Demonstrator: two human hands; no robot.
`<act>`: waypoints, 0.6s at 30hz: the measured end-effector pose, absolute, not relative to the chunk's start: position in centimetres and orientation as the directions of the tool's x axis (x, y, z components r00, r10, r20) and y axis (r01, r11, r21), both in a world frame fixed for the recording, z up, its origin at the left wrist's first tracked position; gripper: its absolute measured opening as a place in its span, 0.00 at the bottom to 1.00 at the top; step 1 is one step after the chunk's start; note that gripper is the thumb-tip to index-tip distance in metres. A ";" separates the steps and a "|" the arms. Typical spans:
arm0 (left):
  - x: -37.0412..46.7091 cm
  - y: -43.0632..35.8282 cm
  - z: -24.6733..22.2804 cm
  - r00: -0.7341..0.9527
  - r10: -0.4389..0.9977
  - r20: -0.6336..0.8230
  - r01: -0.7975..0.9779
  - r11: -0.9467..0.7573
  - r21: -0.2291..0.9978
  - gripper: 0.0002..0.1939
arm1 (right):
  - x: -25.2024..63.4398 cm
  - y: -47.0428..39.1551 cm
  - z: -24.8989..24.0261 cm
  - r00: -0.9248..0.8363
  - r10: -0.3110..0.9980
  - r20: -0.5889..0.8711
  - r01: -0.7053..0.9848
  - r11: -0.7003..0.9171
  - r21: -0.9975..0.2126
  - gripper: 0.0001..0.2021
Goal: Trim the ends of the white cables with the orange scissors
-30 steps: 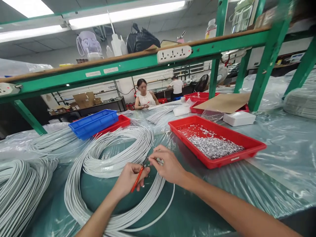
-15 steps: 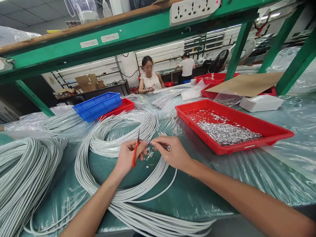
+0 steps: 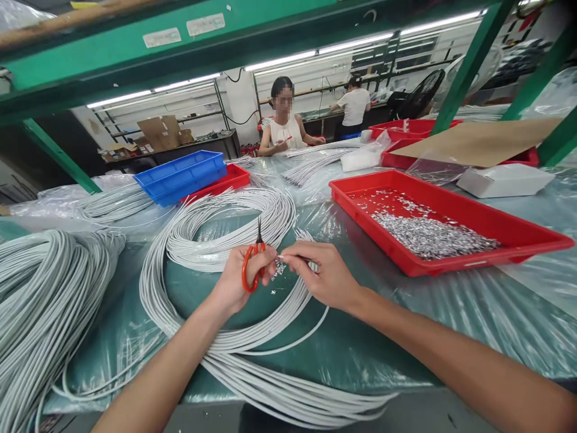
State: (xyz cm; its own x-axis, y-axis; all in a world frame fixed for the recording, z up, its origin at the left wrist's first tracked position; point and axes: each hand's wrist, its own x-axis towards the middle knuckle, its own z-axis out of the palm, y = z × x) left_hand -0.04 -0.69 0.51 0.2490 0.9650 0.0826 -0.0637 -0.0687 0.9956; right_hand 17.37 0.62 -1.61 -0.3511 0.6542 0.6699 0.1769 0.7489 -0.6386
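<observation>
Near left, fat bundle of cables (image 3: 54,313), cut off by the edge. Next over, big coil (image 3: 153,288) on the table (image 3: 192,287), partly hidden by the left forearm. Left hand (image 3: 238,276) wrapped around orange scissors (image 3: 246,269), blades up. Right hand (image 3: 327,270) pinched on a tiny pale bit (image 3: 280,258) between both hands' fingertips, honestly too small to make out. Right side, red tray (image 3: 473,215) with a silvery heap (image 3: 433,236).

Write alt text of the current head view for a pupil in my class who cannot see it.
A person's left hand holds orange-handled scissors, its fingers and the right hand meeting at a tiny pale thing, over coiled white cables on a table. A red tray of small silvery pieces lies to the right; two other people are farther back.
</observation>
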 end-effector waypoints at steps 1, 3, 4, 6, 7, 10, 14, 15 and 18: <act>0.0 -0.7 0.5 0.270 0.961 0.054 -0.082 -0.033 0.996 0.19 | 17.4 0.7 -1.6 -0.363 0.663 0.655 0.170 0.738 -0.653 0.10; -0.1 -0.6 0.5 0.292 0.956 0.015 -0.088 0.011 0.996 0.17 | 17.6 1.0 -1.5 -0.403 0.682 0.611 0.158 0.709 -0.687 0.10; -0.2 -0.5 0.4 0.295 0.956 0.009 -0.075 0.014 0.997 0.16 | 17.8 1.2 -1.4 -0.430 0.690 0.583 0.151 0.691 -0.707 0.11; -0.4 -0.4 0.4 0.306 0.952 0.023 -0.031 -0.014 0.999 0.14 | 18.2 1.7 -1.2 -0.486 0.699 0.524 0.137 0.653 -0.745 0.12; -0.6 -0.3 0.4 0.324 0.945 0.036 -0.002 -0.037 0.999 0.13 | 18.4 1.9 -1.1 -0.513 0.701 0.496 0.130 0.635 -0.762 0.12; -1.1 -0.1 0.5 0.392 0.918 0.056 0.077 -0.093 0.993 0.09 | 18.8 2.3 -0.8 -0.588 0.688 0.425 0.112 0.590 -0.800 0.14; -1.5 0.0 0.8 0.461 0.887 0.017 0.168 -0.106 0.980 0.07 | 19.1 2.5 -0.7 -0.669 0.659 0.345 0.106 0.544 -0.833 0.16; -1.5 0.0 0.8 0.470 0.883 0.009 0.184 -0.108 0.977 0.07 | 19.1 2.5 -0.7 -0.681 0.653 0.332 0.108 0.538 -0.836 0.16; -1.4 -0.1 0.9 0.480 0.877 -0.016 0.223 -0.104 0.969 0.07 | 19.3 2.5 -0.7 -0.711 0.637 0.300 0.123 0.532 -0.838 0.16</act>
